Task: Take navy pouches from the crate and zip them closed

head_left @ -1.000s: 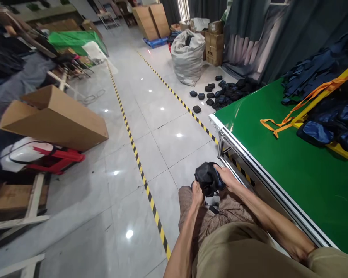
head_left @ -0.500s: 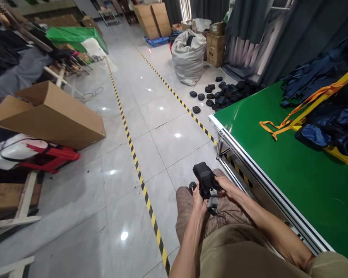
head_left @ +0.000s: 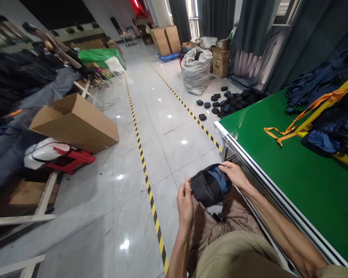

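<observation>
Above my lap I hold a small black and blue fabric pouch (head_left: 208,187) between both hands. My left hand (head_left: 186,201) pinches its left edge, thumb and fingers closed on the cloth. On the upper right edge, my right hand (head_left: 233,174) grips the pouch near its blue panel. The underside of the pouch is hidden from me. Many similar dark pouches (head_left: 237,103) lie in a loose pile on the floor ahead, beyond the corner of the green-topped table (head_left: 266,166).
A yellow bar (head_left: 345,87) with an orange strap and blue fabric pieces are on the table at right. A large grey-white sack (head_left: 196,71) stands ahead. Left of the striped floor tape are an open cardboard box (head_left: 84,125) and a red frame (head_left: 75,160). A person (head_left: 53,44) is far left.
The pouch has turned and spread wider, now showing its blue panel. My hands have moved apart to its two sides and slightly up. The camera view has shifted, too.
</observation>
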Demonstrator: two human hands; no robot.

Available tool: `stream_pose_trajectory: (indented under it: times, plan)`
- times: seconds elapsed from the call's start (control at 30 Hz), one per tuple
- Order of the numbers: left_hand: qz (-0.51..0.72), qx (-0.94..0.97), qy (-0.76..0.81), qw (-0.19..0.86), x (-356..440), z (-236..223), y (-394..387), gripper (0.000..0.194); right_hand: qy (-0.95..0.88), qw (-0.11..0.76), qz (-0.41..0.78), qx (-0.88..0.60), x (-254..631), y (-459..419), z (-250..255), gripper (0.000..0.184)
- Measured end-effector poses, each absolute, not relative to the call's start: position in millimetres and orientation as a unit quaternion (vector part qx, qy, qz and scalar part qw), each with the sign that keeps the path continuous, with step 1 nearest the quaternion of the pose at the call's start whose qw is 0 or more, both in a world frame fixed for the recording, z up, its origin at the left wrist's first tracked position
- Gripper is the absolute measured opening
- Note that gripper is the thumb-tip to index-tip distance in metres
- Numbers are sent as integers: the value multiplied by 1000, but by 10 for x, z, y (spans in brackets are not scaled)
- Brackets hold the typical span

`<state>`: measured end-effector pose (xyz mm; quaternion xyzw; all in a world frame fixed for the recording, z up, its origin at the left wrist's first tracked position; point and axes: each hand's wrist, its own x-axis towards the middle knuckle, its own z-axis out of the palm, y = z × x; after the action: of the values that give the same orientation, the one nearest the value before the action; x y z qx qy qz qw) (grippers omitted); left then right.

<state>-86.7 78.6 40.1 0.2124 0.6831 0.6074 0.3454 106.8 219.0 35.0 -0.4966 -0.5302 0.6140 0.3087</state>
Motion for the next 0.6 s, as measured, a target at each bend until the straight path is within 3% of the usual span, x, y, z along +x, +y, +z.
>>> stream_pose_trajectory:
  times: [0.1, 0.2, 0.37, 0.6]
  plan:
    - [589, 305, 677, 319, -969, 880, 669, 52, -614, 298, 581, -443, 1017, 2048, 677, 30]
    - [511, 413, 670, 345, -823, 996, 534, 54, -700, 287, 525, -391, 1010, 1806, 814, 20]
    - [479, 416, 680, 368, -391, 438, 347, 28, -797, 215, 449, -340, 1254, 1601, 695, 16]
    - [487, 253, 623, 557, -217, 0, 81, 42, -743, 81, 591, -303, 1530, 1476, 485, 25]
